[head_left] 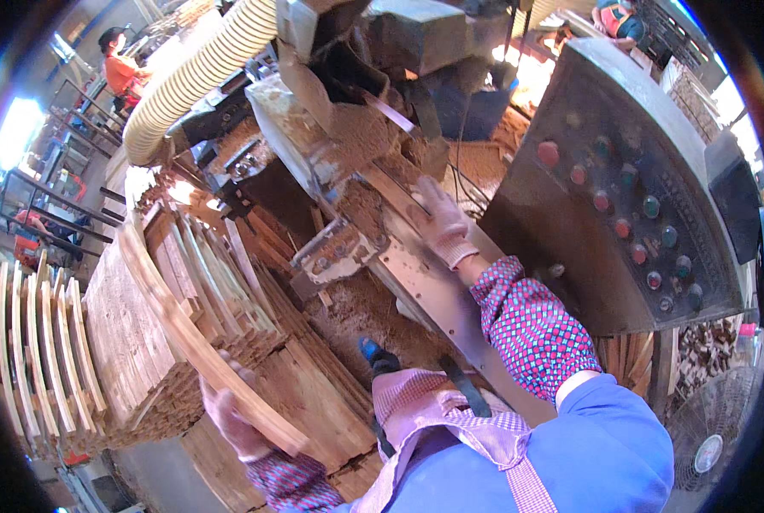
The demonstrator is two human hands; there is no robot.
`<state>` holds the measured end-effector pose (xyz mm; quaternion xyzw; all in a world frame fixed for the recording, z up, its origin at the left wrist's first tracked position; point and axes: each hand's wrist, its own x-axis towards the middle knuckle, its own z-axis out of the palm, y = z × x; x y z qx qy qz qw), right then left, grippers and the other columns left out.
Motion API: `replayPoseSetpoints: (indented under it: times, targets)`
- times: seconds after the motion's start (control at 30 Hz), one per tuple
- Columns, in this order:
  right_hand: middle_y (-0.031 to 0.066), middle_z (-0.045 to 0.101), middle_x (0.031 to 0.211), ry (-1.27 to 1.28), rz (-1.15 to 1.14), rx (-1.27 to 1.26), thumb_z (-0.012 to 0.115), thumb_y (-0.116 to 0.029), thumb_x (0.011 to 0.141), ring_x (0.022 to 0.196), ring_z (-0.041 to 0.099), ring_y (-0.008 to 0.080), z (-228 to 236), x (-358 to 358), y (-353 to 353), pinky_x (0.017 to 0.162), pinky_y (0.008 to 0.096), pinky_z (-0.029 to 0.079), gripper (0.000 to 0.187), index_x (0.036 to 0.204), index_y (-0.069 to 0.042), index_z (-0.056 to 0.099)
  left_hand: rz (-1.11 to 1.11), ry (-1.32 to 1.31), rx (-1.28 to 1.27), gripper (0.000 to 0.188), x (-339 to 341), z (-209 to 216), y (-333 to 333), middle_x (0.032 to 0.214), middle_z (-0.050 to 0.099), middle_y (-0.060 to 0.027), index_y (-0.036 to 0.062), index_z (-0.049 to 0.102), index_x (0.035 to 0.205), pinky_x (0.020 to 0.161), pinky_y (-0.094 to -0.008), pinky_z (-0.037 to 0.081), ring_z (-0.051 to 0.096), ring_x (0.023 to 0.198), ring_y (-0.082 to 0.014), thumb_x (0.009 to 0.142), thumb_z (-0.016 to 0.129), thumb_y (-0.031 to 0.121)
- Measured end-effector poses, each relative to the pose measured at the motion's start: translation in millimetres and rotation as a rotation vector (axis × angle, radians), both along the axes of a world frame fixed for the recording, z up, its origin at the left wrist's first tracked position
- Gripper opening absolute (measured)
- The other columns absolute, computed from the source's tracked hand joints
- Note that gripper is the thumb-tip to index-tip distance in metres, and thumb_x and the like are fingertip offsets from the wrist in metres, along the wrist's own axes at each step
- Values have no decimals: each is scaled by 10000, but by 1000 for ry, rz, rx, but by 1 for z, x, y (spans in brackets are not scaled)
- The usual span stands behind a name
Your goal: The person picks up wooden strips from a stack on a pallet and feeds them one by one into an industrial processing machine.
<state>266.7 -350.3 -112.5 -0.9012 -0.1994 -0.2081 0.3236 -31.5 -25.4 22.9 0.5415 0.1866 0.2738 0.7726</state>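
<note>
My left hand [235, 423], in a pale glove, is closed around the lower part of a long, slightly curved wooden strip [190, 342]. The strip slants up and away to the left, over the stacked wood. My gloved right hand [446, 229] reaches forward with its fingers stretched out, resting beside a wooden piece [390, 186] on the machine's metal bed [429, 274]. That piece runs toward the sawdust-covered machine head [348, 128]; its far end is hidden there. Checkered sleeve covers are on both forearms.
Stacked boards [134, 342] and curved strips [44, 342] stand at left. A control panel [630, 205] with several buttons rises at right, near a fan [711, 436]. A ribbed hose [198, 73] crosses the upper left. Sawdust [348, 325] covers the floor. Another person [121, 68] stands far left.
</note>
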Motion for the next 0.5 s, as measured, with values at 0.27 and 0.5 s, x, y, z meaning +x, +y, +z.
replayPoseSetpoints:
  times: [0.27,0.5]
  targets:
    - [149,673,1227,36,135,427,743,-324,877,1035,689,214,175,54,57,864,270,533,571,1313,2,572,79,72,-78,762,-71,-30,-55,1141,583,-106,-23,461,1348,782,-344,583,626,949,-203,715,777,260]
    - [39,701,707,39,-55,353,600,-324,938,665,676,147,225,70,30,602,267,523,274,967,-92,742,57,71,-80,683,-79,-23,-96,1028,603,-93,-17,483,1295,765,-321,573,637,882,-189,734,752,266]
